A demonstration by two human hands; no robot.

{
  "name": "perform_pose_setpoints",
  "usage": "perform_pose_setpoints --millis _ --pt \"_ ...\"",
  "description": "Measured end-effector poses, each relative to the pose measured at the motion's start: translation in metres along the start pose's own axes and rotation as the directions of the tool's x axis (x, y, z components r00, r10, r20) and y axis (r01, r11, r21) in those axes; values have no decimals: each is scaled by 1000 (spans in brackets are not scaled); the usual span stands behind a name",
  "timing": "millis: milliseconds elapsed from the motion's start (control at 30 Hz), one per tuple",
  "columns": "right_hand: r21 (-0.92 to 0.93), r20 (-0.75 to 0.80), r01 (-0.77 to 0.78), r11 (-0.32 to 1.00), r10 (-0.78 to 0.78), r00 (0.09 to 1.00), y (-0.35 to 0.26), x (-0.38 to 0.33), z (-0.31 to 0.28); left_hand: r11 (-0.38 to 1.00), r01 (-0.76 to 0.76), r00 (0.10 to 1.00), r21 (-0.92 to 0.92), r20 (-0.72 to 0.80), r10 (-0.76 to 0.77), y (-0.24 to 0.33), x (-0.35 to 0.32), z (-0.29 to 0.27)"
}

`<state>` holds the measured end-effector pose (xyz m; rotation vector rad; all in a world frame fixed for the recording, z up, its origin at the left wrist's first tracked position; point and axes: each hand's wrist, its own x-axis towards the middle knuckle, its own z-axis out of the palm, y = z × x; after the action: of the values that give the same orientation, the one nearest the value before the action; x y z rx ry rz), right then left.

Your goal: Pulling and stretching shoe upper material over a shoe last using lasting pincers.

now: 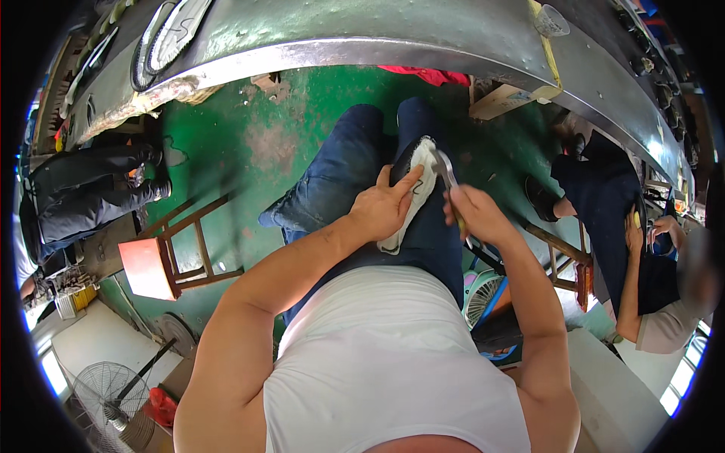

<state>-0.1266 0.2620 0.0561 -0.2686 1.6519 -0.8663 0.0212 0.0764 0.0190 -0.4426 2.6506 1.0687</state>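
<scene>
Across my thighs in dark blue trousers lies a shoe upper [416, 204], whitish on its upward face with a dark edge at its far end. My left hand [385, 202] grips it from the left side, with fingers laid over the white face. My right hand [479, 215] is closed round the handle of a hammer [448, 175]. The curved metal head is by the far right edge of the upper; whether it touches cannot be told. The underside of the upper is hidden against my legs.
A metal-topped workbench [362, 57] curves across in front, with similar white, black-edged pieces [175, 34] at its left. A wooden stool [147, 268] stands left, and a standing fan [113, 408] behind it. Co-workers sit at left and right [664, 279]. A small clear cup [551, 21] sits on the bench.
</scene>
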Motion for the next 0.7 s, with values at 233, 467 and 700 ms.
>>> perform_pose_setpoints --millis 233,467,700 --pt "-397 -137 230 888 -305 942 -30 32 17 997 46 998 -69 -44 -50 -8 -8 14" --pt "-804 -55 212 555 -424 904 -7 15 33 939 71 979 -338 -158 -131 -33 -3 46" --pt "-379 -70 198 904 -242 968 6 -16 10 876 57 980 -479 193 42 -33 -45 -4"
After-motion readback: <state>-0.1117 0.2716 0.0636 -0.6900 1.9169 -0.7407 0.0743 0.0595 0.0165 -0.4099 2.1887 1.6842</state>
